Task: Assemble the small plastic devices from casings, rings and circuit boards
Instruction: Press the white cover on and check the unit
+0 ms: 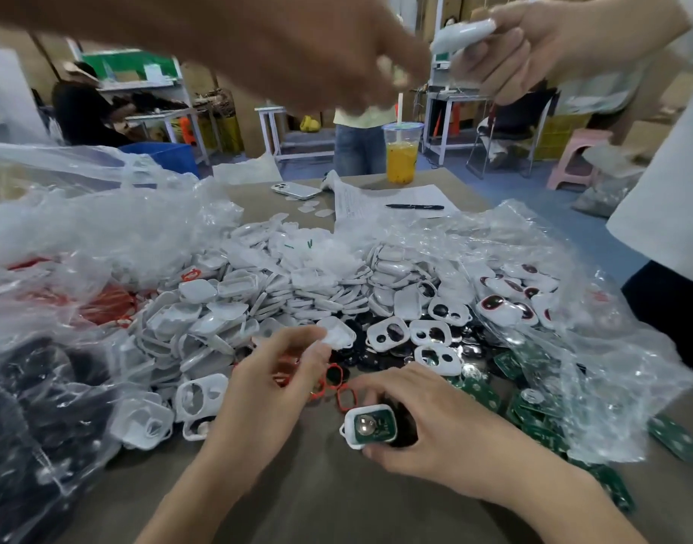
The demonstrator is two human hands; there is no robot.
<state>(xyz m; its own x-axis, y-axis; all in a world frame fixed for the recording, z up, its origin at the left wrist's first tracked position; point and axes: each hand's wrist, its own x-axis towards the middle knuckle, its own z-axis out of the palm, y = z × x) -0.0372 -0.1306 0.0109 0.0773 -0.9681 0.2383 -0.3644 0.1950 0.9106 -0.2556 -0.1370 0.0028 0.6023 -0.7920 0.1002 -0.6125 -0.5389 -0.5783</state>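
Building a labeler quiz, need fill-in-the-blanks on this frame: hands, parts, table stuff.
1. The right hand holds a casing with a ____ circuit board seated in it.
2. The left hand pinches a ____ casing piece.
3. The pen lies on a sheet of ____.
4. The cup of orange drink has a ____ standing in it.
Missing words: green, white, paper, straw.

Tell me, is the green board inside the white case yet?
Inside. The green board sits within the rim of the white case, which the right hand holds.
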